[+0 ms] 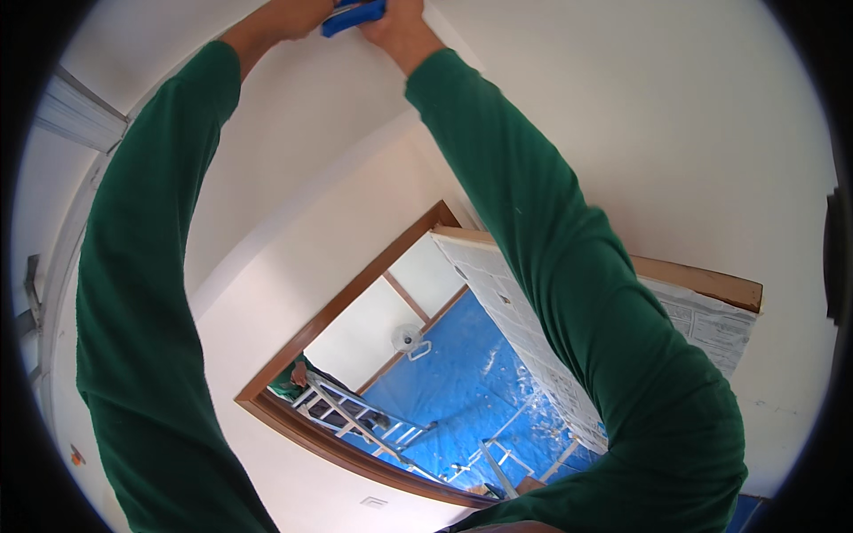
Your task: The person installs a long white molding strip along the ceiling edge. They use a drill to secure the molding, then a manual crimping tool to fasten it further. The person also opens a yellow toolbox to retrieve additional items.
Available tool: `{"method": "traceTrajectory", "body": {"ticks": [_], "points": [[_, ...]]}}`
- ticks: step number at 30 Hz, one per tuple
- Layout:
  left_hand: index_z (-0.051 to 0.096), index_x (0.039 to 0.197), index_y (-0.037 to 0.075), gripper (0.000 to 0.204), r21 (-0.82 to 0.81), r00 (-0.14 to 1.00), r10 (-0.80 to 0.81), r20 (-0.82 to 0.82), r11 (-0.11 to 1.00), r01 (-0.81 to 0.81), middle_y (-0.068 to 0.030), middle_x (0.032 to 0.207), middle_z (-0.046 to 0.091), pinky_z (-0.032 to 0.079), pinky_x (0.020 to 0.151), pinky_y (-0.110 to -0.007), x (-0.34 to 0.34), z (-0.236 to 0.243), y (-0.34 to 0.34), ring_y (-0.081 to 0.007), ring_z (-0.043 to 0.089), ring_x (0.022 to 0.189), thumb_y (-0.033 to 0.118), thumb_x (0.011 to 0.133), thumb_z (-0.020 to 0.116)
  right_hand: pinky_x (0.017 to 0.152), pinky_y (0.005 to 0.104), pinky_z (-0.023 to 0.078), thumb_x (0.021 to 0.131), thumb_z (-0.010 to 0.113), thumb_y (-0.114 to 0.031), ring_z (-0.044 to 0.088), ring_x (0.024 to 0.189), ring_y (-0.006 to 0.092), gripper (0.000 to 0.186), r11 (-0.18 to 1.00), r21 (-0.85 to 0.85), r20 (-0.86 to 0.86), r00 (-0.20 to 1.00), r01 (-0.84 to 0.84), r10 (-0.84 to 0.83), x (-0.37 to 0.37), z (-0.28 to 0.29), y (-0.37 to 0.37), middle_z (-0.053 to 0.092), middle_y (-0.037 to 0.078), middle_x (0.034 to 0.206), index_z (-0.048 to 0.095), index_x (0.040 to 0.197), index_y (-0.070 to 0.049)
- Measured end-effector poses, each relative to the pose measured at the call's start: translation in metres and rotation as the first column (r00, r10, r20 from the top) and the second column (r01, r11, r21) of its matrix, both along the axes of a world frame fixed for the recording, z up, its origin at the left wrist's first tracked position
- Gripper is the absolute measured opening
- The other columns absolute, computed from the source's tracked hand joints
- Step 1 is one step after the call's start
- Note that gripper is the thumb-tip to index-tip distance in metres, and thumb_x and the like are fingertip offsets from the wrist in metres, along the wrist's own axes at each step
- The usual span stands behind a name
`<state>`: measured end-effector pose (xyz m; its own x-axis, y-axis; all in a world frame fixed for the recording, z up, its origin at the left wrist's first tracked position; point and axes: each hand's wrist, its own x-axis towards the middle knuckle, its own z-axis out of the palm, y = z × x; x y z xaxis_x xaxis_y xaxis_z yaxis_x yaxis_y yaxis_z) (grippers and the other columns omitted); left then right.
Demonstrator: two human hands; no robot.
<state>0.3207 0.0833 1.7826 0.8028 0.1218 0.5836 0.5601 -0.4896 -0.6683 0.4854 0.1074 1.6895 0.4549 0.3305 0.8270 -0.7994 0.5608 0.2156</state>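
Note:
Both my arms, in long green sleeves, reach up to the top edge of the head view. Between my hands is a flat blue tool with a straight edge; its exact kind is not clear because the frame cuts it off. My left hand closes on its left end, with the fingertips partly out of view. On its right end my right hand is closed, fingers bent behind the blue part. The tool is up by the pale wall and ceiling surface.
Below is a brown-framed doorway. A door covered in newspaper stands open on the right. Beyond it, a blue sheet covered with white scraps lies on the floor. Another person's green sleeve shows beside a metal ladder.

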Motion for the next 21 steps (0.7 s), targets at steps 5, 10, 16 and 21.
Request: {"method": "traceTrajectory", "body": {"ticks": [5, 10, 16, 21], "points": [[0.076, 0.110, -0.003, 0.048, 0.410, 0.995, 0.062, -0.077, 0.912, -0.025, -0.0313, 0.105, 0.074, 0.059, 0.089, -0.055, 0.011, 0.013, 0.012, -0.0496, 0.073, 0.095, 0.032, 0.112, 0.043, 0.119, 0.0734, 0.038, 0.112, 0.051, -0.040, 0.050, 0.141, 0.0417, 0.051, 0.996, 0.074, 0.343, 0.939, -0.053, 0.025, 0.027, -0.063, -0.025, 0.053, 0.028, 0.146, 0.050, 0.136, 0.006], [0.073, 0.127, -0.002, 0.067, 0.140, 0.983, 0.163, 0.086, 0.975, -0.174, -0.0347, 0.131, 0.067, 0.051, 0.107, -0.057, 0.009, -0.020, -0.028, -0.0500, 0.065, 0.124, 0.057, 0.107, 0.048, 0.118, 0.0738, 0.040, 0.114, 0.047, -0.043, 0.051, 0.141, 0.0422, 0.058, 0.990, 0.121, 0.322, 0.946, -0.073, 0.030, 0.019, -0.061, -0.020, 0.049, 0.029, 0.152, 0.047, 0.143, 0.007], [0.053, 0.154, -0.003, 0.133, -0.004, 0.990, 0.124, -0.065, 0.992, -0.124, -0.0352, 0.158, 0.048, 0.034, 0.122, -0.063, 0.013, -0.077, -0.085, -0.0553, 0.044, 0.147, 0.099, 0.070, 0.062, 0.113, 0.0549, 0.052, 0.113, 0.050, -0.043, 0.063, 0.123, 0.0351, 0.048, 0.990, 0.144, 0.184, 0.982, 0.008, -0.035, 0.010, -0.048, -0.001, 0.065, 0.021, 0.126, 0.059, 0.127, 0.002], [0.065, 0.142, -0.005, 0.115, 0.279, 0.977, 0.204, 0.062, 0.936, -0.213, -0.0368, 0.141, 0.061, 0.047, 0.113, -0.056, -0.006, -0.104, -0.087, -0.0484, 0.060, 0.134, 0.085, 0.070, 0.074, 0.100, 0.0449, 0.058, 0.110, 0.055, -0.040, 0.068, 0.104, 0.0298, 0.038, 0.995, 0.085, -0.034, 0.998, 0.052, -0.050, -0.004, -0.030, 0.002, 0.069, 0.014, 0.105, 0.063, 0.115, -0.003]]}}
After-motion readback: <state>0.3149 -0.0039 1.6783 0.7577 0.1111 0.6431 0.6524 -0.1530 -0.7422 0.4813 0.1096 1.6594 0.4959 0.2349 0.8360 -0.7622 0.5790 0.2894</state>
